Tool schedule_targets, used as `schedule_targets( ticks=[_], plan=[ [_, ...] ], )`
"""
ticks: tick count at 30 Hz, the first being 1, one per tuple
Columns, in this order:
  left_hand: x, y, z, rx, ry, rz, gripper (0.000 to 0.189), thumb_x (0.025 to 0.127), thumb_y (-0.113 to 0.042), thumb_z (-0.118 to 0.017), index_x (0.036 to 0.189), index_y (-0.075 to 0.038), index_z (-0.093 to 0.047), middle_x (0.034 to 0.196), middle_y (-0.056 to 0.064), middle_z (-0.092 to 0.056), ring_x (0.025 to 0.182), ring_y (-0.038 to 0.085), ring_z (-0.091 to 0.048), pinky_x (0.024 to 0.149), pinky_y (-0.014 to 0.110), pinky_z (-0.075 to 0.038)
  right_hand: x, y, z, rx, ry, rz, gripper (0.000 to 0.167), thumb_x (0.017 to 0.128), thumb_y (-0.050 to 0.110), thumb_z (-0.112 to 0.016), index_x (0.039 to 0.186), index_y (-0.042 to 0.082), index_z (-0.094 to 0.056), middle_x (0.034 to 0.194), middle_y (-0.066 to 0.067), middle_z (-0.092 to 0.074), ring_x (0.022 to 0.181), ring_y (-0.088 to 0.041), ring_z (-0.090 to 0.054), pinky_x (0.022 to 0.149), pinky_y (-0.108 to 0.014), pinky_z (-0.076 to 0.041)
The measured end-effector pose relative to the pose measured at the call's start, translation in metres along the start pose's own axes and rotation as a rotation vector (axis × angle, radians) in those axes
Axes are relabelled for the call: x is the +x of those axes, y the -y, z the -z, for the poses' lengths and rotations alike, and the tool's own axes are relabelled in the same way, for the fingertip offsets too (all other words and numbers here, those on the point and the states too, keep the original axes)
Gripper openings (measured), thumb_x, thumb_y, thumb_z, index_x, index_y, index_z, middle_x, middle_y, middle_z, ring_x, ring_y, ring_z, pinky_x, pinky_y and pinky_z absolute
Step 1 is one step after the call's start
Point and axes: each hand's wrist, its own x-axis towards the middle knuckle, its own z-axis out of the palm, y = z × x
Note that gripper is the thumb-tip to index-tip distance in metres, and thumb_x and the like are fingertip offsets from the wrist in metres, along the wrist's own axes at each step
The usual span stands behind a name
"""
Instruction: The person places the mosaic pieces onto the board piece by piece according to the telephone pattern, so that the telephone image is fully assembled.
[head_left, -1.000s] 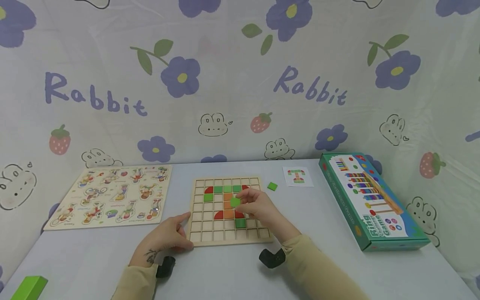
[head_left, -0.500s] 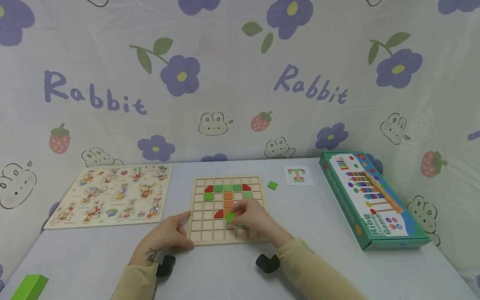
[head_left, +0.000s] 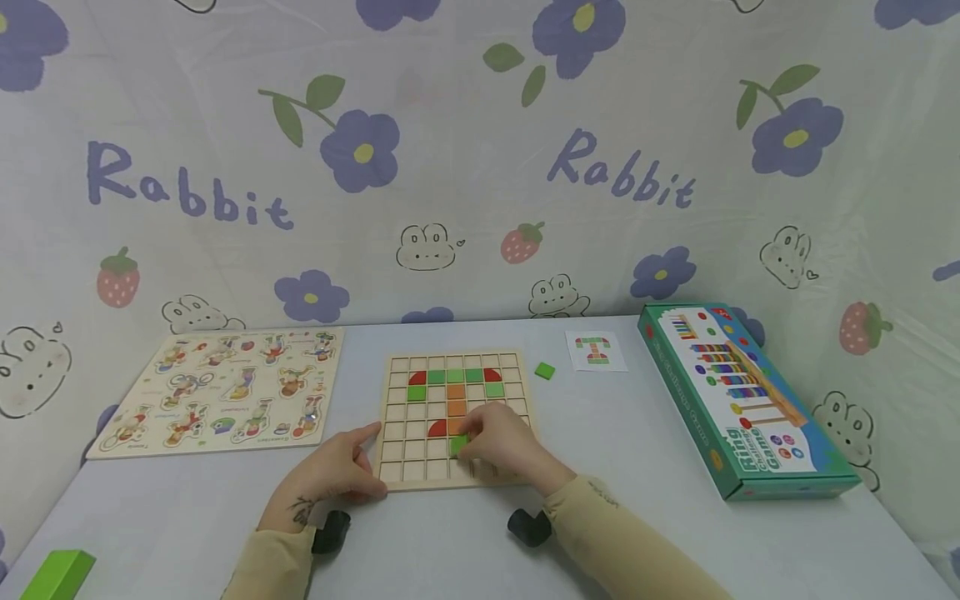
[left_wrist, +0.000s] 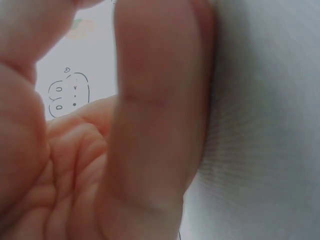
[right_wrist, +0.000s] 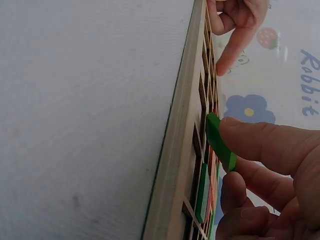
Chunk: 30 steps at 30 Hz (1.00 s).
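A wooden grid board lies mid-table with coloured tiles in its cells. Between thumb and index finger my right hand pinches a green square tile, held just under the orange tiles. The right wrist view shows this green tile tilted over the grid, another green tile sitting in a cell nearby. My left hand touches the board's left edge with thumb and index finger spread, holding nothing. A red quarter-circle tile lies left of the orange column; my right hand hides cells to the right.
One loose green tile lies right of the board, near a pattern card. A green game box stands farther right. At left are a picture puzzle board and a green block by the front edge.
My right hand has carried the green tile down and left, from beside the orange column to below it. The left hand stays at the board's edge.
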Motion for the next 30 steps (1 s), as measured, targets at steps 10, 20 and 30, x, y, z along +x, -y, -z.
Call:
schedule_targets(
  ticks=[10, 20, 30],
  plan=[
    [0.0, 0.0, 0.0, 0.005, -0.003, 0.0, 0.096, 0.061, -0.004, -0.079, 0.144, -0.005, -0.03, 0.063, 0.003, -0.054, 0.052, 0.012, -0.048, 0.05, 0.026, -0.04, 0.002, 0.002, -0.004, -0.127, -0.029, -0.003, 0.023, 0.069, 0.012, -0.077, 0.092, 0.012, -0.072, 0.071, 0.001, -0.054, 0.07, -0.016, -0.047, 0.058, -0.029, -0.034],
    [0.001, 0.001, 0.001, 0.002, 0.01, -0.012, 0.096, 0.062, -0.005, -0.079, 0.144, -0.004, -0.03, 0.063, 0.003, -0.055, 0.052, 0.011, -0.048, 0.05, 0.025, -0.04, 0.003, 0.002, -0.002, -0.122, -0.035, 0.01, 0.026, 0.069, 0.012, -0.077, 0.094, 0.012, -0.07, 0.072, 0.001, -0.053, 0.069, -0.015, -0.047, 0.057, -0.028, -0.034],
    [0.001, 0.002, 0.001, 0.005, 0.012, -0.007, 0.096, 0.062, -0.005, -0.079, 0.144, -0.004, -0.03, 0.063, 0.002, -0.054, 0.052, 0.011, -0.047, 0.05, 0.025, -0.04, 0.02, -0.019, 0.041, 0.288, -0.154, -0.011, 0.049, 0.074, 0.012, -0.075, 0.12, 0.009, -0.059, 0.101, -0.011, -0.059, 0.082, -0.018, -0.054, 0.062, -0.028, -0.044]
  ],
)
